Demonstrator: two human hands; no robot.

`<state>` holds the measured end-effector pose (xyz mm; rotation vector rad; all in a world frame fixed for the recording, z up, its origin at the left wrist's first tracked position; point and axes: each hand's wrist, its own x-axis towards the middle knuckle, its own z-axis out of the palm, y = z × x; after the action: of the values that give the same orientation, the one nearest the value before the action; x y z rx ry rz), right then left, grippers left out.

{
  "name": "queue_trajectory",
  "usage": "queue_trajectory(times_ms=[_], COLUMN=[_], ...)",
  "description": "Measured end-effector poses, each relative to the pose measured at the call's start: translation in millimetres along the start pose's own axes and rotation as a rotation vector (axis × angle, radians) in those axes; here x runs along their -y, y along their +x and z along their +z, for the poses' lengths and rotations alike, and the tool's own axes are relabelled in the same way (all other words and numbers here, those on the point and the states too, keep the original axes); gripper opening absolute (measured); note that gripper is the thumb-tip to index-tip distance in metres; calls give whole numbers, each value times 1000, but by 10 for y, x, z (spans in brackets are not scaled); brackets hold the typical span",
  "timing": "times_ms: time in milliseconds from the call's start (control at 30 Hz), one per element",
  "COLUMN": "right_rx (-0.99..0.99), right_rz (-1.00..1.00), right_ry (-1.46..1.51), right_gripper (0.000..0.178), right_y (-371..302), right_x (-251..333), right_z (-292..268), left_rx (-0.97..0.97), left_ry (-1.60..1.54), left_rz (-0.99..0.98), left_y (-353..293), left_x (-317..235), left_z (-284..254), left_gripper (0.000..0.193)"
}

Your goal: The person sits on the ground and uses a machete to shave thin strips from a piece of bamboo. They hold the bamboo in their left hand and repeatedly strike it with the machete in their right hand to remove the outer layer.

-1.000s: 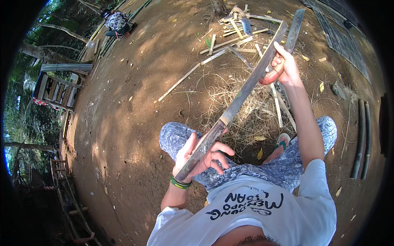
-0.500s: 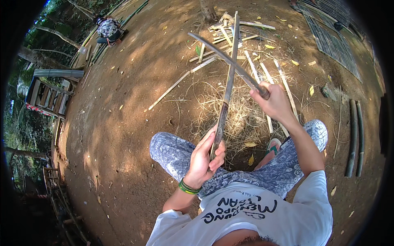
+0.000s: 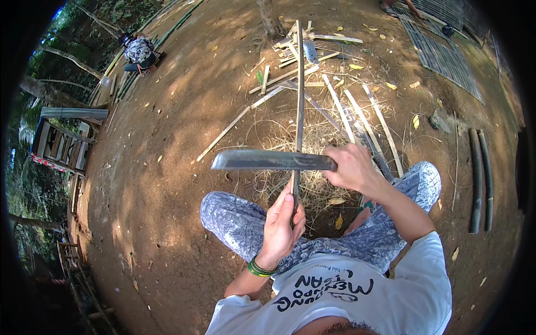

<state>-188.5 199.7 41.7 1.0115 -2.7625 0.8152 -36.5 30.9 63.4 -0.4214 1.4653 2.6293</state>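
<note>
A long, narrow bamboo strip (image 3: pixel 301 100) points away from me, and my left hand (image 3: pixel 279 220) is closed round its near end. Gripped by its handle, a machete (image 3: pixel 251 160) is in my right hand (image 3: pixel 354 167). Its broad grey blade lies crosswise over the strip, a little beyond my left fingers, with the tip toward the left. Whether the edge touches the strip, I cannot tell. Curled pale shavings (image 3: pixel 318 187) cover the ground below, between my bent legs.
Split bamboo pieces (image 3: pixel 287 58) lie heaped by a tree trunk (image 3: pixel 269 19), with loose slats (image 3: pixel 360 114) nearer me. Two dark poles (image 3: pixel 476 181) rest at the right, below a slatted bamboo panel (image 3: pixel 441 53). Another person (image 3: pixel 138 50) crouches far left; someone else is partly visible far right.
The machete has swung down toward me, from a raised diagonal to nearly level across the strip. My right hand has lowered; the strip has turned more upright in the picture.
</note>
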Motion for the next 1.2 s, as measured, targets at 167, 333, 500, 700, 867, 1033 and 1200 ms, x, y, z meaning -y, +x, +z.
queue_trajectory(times_ms=[167, 333, 500, 700, 867, 1033, 1200], right_rx=[30, -16, 14, -286, -16, -143, 17], right_rz=[60, 10, -193, 29, -128, 76, -176], right_ry=[-36, 29, -125, -144, -119, -174, -195], right_gripper=[10, 14, 10, 21, 15, 19, 16], right_y=[99, 109, -20, 343, 103, 283, 124], right_x=[-208, -209, -79, -721, -389, -810, -545], right_z=[-89, -116, -168, -198, -230, -403, -293], left_rx=[50, 70, 55, 108, 119, 128, 114], left_ry=[36, 63, 101, 122, 153, 175, 210], left_rz=[5, -21, 16, -25, 21, -30, 30], left_y=[-49, -140, -113, -272, -245, -423, -339], left_x=[49, 88, 60, 143, 159, 216, 193], left_z=[-45, -60, -70, -191, -255, -338, -340], left_gripper=[51, 51, 52, 52, 52, 51, 52])
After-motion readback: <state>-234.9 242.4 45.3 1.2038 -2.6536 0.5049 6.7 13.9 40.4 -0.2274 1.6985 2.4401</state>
